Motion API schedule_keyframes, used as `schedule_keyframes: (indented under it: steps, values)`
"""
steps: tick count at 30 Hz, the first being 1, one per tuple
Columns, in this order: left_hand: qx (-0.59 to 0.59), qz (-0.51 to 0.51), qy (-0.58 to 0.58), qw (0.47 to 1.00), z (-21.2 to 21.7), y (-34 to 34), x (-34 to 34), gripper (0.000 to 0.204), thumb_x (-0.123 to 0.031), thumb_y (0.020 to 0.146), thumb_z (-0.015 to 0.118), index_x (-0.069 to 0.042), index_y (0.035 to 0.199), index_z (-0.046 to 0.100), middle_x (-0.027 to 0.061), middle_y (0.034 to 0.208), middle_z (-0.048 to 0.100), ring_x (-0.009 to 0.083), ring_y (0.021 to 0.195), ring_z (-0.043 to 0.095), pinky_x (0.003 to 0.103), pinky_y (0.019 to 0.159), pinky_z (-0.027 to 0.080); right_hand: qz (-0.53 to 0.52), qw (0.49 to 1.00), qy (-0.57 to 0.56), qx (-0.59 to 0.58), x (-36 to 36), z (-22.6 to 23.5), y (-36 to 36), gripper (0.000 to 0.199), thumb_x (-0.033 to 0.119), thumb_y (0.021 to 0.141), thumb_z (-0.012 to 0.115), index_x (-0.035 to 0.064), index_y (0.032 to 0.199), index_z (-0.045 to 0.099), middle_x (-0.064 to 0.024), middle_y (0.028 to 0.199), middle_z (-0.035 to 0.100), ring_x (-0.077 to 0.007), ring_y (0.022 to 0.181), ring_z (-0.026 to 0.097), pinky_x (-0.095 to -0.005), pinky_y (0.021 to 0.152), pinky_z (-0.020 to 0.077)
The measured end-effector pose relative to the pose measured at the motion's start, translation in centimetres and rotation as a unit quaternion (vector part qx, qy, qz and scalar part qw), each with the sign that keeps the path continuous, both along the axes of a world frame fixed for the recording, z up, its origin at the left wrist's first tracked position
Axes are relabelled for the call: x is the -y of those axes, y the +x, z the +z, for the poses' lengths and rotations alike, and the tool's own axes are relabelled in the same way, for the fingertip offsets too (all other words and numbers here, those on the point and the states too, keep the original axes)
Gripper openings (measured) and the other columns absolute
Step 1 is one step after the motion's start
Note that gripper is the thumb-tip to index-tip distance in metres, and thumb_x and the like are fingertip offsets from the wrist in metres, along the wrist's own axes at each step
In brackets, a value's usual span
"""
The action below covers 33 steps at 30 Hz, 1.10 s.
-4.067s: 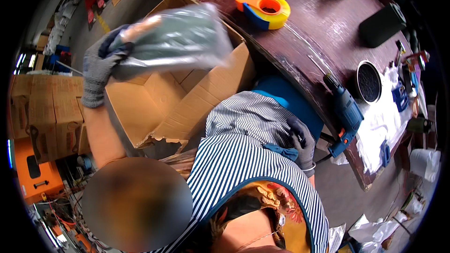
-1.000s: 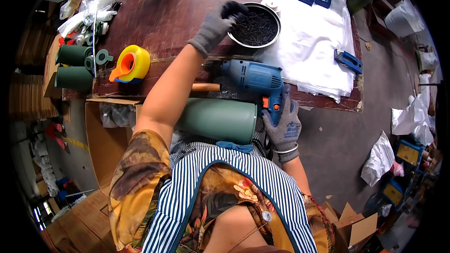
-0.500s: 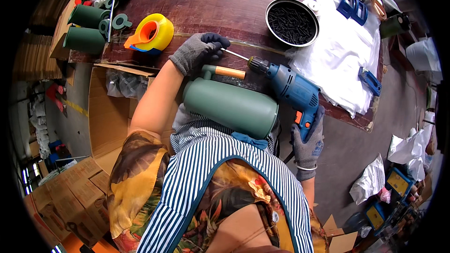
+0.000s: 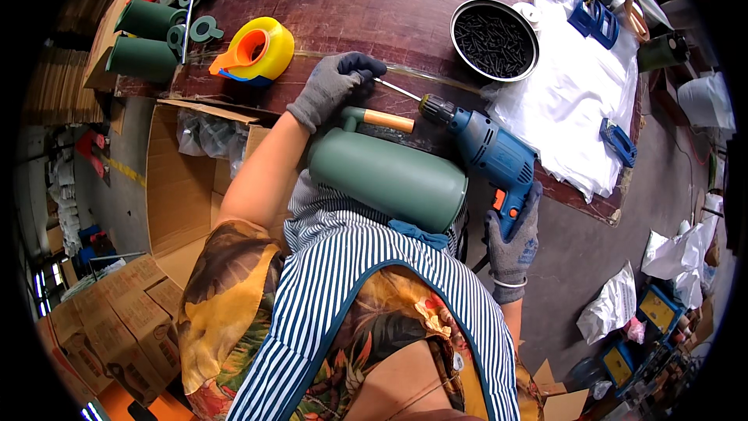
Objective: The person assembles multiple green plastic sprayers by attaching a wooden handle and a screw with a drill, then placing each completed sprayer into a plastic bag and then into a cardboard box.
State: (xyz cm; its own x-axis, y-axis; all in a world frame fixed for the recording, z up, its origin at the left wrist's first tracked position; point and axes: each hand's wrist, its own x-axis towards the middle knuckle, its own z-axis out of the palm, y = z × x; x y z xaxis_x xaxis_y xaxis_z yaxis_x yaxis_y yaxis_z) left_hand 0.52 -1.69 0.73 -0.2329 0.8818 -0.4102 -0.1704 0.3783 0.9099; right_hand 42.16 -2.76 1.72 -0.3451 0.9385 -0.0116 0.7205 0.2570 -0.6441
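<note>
My right hand (image 4: 514, 245), in a grey glove, grips the handle of a blue power drill (image 4: 499, 152) with an orange trigger. Its long thin bit (image 4: 400, 89) points left, toward my left hand (image 4: 331, 90). That gloved hand is closed, fingertips pinched at the bit's tip; whatever they hold is too small to make out. Below the bit, a green cylindrical vessel (image 4: 389, 179) lies on its side between my apron and the table edge. A wooden-gripped handle (image 4: 388, 121) sticks out from its upper side.
On the dark red table (image 4: 358, 0) stand a round tin (image 4: 499, 78) of black screws (image 4: 491, 39) and a yellow tape roll in an orange dispenser (image 4: 276, 51). White plastic sheets (image 4: 576, 109) lie at right. Green cylinders (image 4: 140, 60) lie far left, above an open cardboard box (image 4: 179, 179).
The view has shifted slightly. Both hands, the drill and the green vessel keep nearly the same places relative to one another.
</note>
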Motion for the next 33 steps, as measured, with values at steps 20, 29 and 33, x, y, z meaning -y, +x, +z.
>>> schedule_keyframes:
  steps: [20,29,33]
  values:
    - [-0.084,-0.043,0.057,0.994,-0.7,0.3,-0.2,0.031,0.005,0.095,0.050,0.001,0.120,0.067,0.0046,0.104,0.069,0.0094,0.088,0.062,0.026,0.087,0.053,-0.131,0.782,-0.448,-0.413,-2.7,-3.2,1.8,0.045,0.037,0.103,0.057,0.0058,0.135,0.051,-0.0127,0.120,0.063,-0.0277,0.091,0.071,-0.0399,0.077,0.0627]
    - [-0.471,-0.162,0.101,0.861,0.9,2.6,4.6,0.057,-0.026,0.082,0.083,-0.012,0.134,0.061,0.0096,0.114,0.067,0.0244,0.106,0.062,0.039,0.096,0.051,-0.189,0.625,-0.533,-0.538,-3.0,-2.6,4.6,0.046,0.038,0.105,0.053,0.0010,0.133,0.054,-0.0184,0.106,0.067,-0.0284,0.082,0.069,-0.0359,0.068,0.0610]
    - [-0.475,-0.281,0.068,0.831,2.5,0.8,4.3,0.045,-0.026,0.078,0.081,-0.012,0.120,0.070,0.0087,0.114,0.063,0.0290,0.108,0.058,0.042,0.100,0.047,-0.162,0.634,-0.569,-0.498,-4.7,-1.2,9.8,0.050,0.042,0.105,0.051,-0.0007,0.129,0.056,-0.0170,0.101,0.068,-0.0260,0.076,0.067,-0.0331,0.061,0.0582]
